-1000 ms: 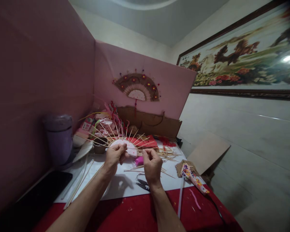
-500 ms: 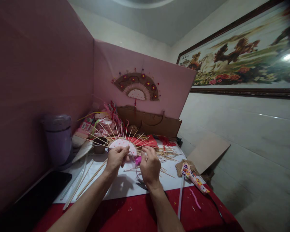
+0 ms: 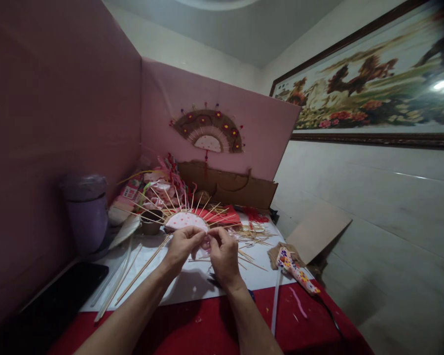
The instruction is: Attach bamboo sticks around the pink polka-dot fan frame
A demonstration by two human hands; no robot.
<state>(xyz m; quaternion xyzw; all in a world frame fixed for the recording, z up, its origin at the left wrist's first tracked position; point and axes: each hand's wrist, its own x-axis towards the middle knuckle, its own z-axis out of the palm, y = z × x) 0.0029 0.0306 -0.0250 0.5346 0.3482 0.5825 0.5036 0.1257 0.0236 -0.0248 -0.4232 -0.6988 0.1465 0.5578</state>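
My left hand [image 3: 182,249] and my right hand [image 3: 222,254] meet in front of me, fingertips pinched together on something small that I cannot make out. Just behind them lies a half-made fan [image 3: 187,219]: a pink dotted half-disc with thin wooden sticks fanning out of it. It rests on a white sheet [image 3: 192,283] over a red tablecloth [image 3: 207,328]. More loose sticks [image 3: 253,231] lie to the right of the fan.
A finished brown fan [image 3: 209,130] hangs on the pink board behind. A purple lidded cup [image 3: 85,209] stands at the left, a dark phone [image 3: 64,291] in front of it. A patterned glue gun [image 3: 296,271] lies at the right. Cardboard pieces [image 3: 229,187] lean at the back.
My hands have come together; the right hand moved left and down toward the left one. The pink object seen between them earlier is now hidden behind my fingers.
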